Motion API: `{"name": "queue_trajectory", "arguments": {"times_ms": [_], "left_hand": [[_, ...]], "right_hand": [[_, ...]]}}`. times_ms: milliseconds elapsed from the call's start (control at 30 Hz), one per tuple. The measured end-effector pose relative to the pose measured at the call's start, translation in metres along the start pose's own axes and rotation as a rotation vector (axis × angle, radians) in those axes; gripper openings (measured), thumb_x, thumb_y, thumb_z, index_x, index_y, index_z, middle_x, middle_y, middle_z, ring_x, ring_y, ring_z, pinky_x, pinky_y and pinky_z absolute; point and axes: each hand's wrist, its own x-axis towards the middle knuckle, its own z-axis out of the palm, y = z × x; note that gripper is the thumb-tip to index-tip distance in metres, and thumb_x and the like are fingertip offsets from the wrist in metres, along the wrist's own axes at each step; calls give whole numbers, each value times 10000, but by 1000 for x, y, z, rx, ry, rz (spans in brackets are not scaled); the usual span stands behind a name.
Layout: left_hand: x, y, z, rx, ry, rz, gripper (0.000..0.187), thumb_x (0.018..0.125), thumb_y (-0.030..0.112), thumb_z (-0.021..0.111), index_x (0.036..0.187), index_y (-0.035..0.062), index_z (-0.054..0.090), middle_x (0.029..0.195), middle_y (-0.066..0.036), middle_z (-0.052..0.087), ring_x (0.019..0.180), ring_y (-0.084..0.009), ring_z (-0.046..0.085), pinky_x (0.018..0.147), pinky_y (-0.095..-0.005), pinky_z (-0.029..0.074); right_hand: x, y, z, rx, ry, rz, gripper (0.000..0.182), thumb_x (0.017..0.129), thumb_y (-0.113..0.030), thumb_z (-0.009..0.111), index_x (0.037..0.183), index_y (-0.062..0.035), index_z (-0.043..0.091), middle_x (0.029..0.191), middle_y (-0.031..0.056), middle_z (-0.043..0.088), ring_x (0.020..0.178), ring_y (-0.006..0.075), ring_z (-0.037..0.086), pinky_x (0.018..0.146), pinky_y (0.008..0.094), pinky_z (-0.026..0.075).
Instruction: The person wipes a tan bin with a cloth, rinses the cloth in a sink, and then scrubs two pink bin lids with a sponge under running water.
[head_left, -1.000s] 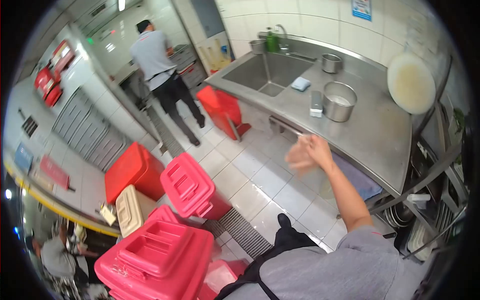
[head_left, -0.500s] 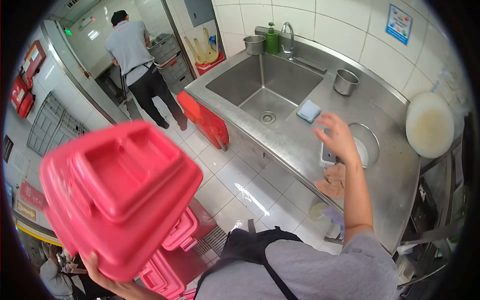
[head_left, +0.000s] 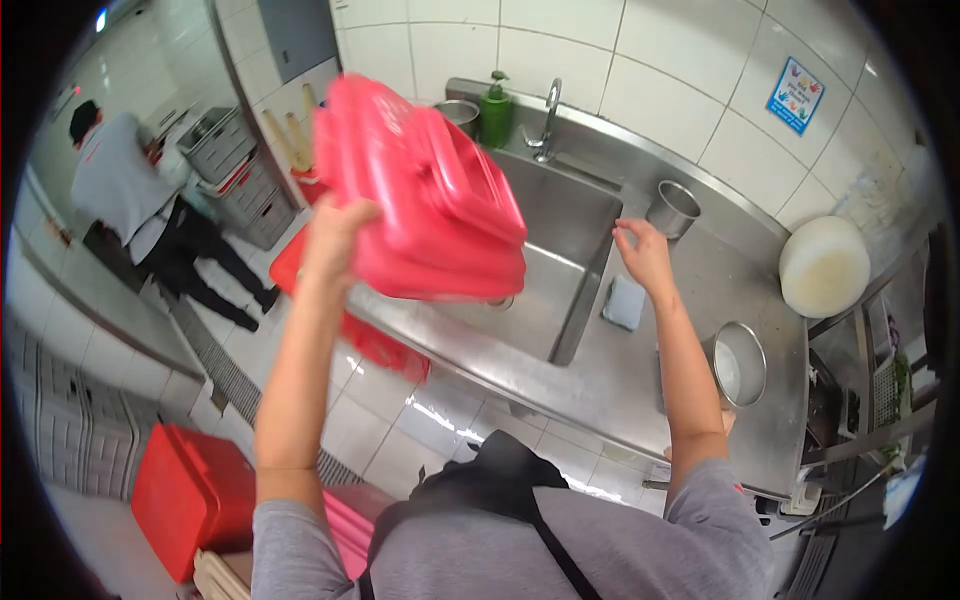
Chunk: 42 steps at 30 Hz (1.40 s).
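Note:
A large pink plastic lid (head_left: 440, 200) with a raised, recessed middle is tilted in the air over the left part of the steel sink (head_left: 590, 335). My left hand (head_left: 340, 235) grips its near left edge, the thumb over the rim. Free of the lid, my right hand (head_left: 645, 255) hovers at the sink's right side with loosely bent fingers and nothing in them. Just below that hand lies a pale blue sponge (head_left: 625, 303) on the counter. A steel cup (head_left: 674, 208) stands beyond it.
Behind the sink are a faucet (head_left: 547, 125), a green pump bottle (head_left: 495, 112) and another metal pot (head_left: 458, 115). A round metal container (head_left: 738, 365) sits on the right counter. At left, a co-worker (head_left: 130, 190) bends near grey crates (head_left: 220, 150); a red bin (head_left: 190, 500) stands below.
My left hand has carried the pink lid up and right, from above the floor to over the sink. My right hand has moved a little toward the sink. The view has turned.

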Motion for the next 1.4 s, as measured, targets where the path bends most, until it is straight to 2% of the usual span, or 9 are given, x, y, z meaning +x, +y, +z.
{"name": "queue_trajectory", "arguments": {"times_ms": [200,600,700,833,967,1100,1233,1300,1400], "left_hand": [[113,-178,5,-119,-270,-232,330,640,-38,513,965,-19,559,831,-64,609,725,-148,591,655,-272,482],[219,-241,-28,73,-697,-551,528,657,-44,576,1166,10,449,1020,-67,577,938,-179,551,854,-296,421],[246,-248,-24,187,-812,-356,501,688,23,603,1168,22,458,1023,-89,588,941,-188,554,856,-303,415],[310,-252,10,852,-971,-335,366,765,196,620,1056,-11,539,885,-115,625,826,-171,595,727,-314,465],[361,-304,71,990,-1035,-142,476,755,419,570,896,-33,609,890,-252,591,874,-362,575,764,-405,453],[376,-311,145,1188,-1150,-74,539,739,483,551,796,-47,636,850,-265,593,830,-358,594,735,-404,461],[358,-309,202,1220,-1231,260,604,743,523,527,837,-66,624,882,-279,582,861,-381,580,764,-424,448],[356,-325,221,1219,-1209,392,562,774,497,502,841,-47,628,889,-268,579,872,-389,567,780,-431,438],[352,-312,232,1200,-1251,526,505,812,446,470,817,-35,624,874,-260,580,894,-387,551,791,-436,428]], "right_hand": [[84,51,107,-191,-3,-86,325,762,-128,537,1040,41,540,1051,206,551,1021,343,499,899,377,384],[288,145,361,-592,-173,128,455,783,-210,428,1140,70,455,1228,177,449,1207,336,338,1008,416,267],[316,139,356,-745,-755,114,466,775,-276,431,1150,-7,500,1265,136,435,1265,324,252,1020,431,235],[301,148,328,-583,-750,-116,385,751,-266,469,1060,-69,588,1207,135,491,1201,334,354,985,403,301],[293,105,224,-340,-1037,-202,257,748,-196,502,912,-56,641,889,150,625,788,295,597,692,370,477],[218,52,111,-50,-657,525,293,794,-277,503,965,-73,627,883,148,628,789,293,602,684,387,472],[68,107,58,-658,-858,950,523,757,-482,512,1194,-196,496,1155,153,524,1083,323,485,881,405,405],[-1,53,82,-716,-502,1270,594,727,-475,559,1261,-259,412,1328,187,321,1203,388,328,942,460,342],[-63,48,101,-594,-288,1264,578,713,-391,608,1249,-283,420,1350,215,241,1202,424,295,927,509,330]]}}
